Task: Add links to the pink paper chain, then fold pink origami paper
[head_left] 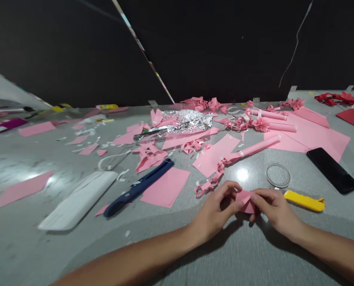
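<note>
A small folded piece of pink paper (245,201) is pinched between both my hands, just above the grey tabletop. My left hand (221,210) grips its left side between thumb and fingers. On the right side, my right hand (274,208) holds it with the thumb on top and fingers partly hidden beneath. Beside my right hand lies a yellow box cutter (304,201). A roll of tape (278,175) rests just behind that hand. Behind my left hand is a pink paper chain (214,180) joined to a rolled pink paper tube (260,146).
Left of my hands lie a blue stapler-like tool (139,186), pink sheets (166,186) and a white flat packet (80,200). A black phone (331,170) lies at right. Crinkled clear plastic (189,121) and paper scraps spread along the dark back panel (218,47).
</note>
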Action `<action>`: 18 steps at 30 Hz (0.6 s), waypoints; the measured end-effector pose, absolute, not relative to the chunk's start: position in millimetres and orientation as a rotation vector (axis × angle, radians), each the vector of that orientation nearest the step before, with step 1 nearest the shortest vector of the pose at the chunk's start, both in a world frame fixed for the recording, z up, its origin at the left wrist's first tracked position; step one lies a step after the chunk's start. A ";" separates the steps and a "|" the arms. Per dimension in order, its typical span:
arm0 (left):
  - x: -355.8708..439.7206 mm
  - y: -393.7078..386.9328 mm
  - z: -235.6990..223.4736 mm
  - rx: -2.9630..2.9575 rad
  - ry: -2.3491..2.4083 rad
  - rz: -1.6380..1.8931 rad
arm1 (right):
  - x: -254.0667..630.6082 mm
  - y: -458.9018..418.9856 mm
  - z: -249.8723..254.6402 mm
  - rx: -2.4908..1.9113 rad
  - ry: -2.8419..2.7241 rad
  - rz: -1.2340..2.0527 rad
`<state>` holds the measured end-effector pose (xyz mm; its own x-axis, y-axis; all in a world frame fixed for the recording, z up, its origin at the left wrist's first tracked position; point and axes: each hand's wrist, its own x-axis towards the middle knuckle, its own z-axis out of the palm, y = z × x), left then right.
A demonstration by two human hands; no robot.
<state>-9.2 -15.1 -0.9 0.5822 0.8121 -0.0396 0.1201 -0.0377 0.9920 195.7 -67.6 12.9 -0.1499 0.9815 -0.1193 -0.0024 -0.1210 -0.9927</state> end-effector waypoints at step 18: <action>-8.5 -13.8 7.5 1.587 0.797 0.630 | 196.3 -68.4 7.7 -1.167 -1.235 1.433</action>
<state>-8.5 -13.8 7.5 0.6196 0.7842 -0.0340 0.1478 -0.0740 0.9862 196.3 -68.4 7.7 -0.1638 0.9812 -0.1025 -0.0436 -0.1110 -0.9929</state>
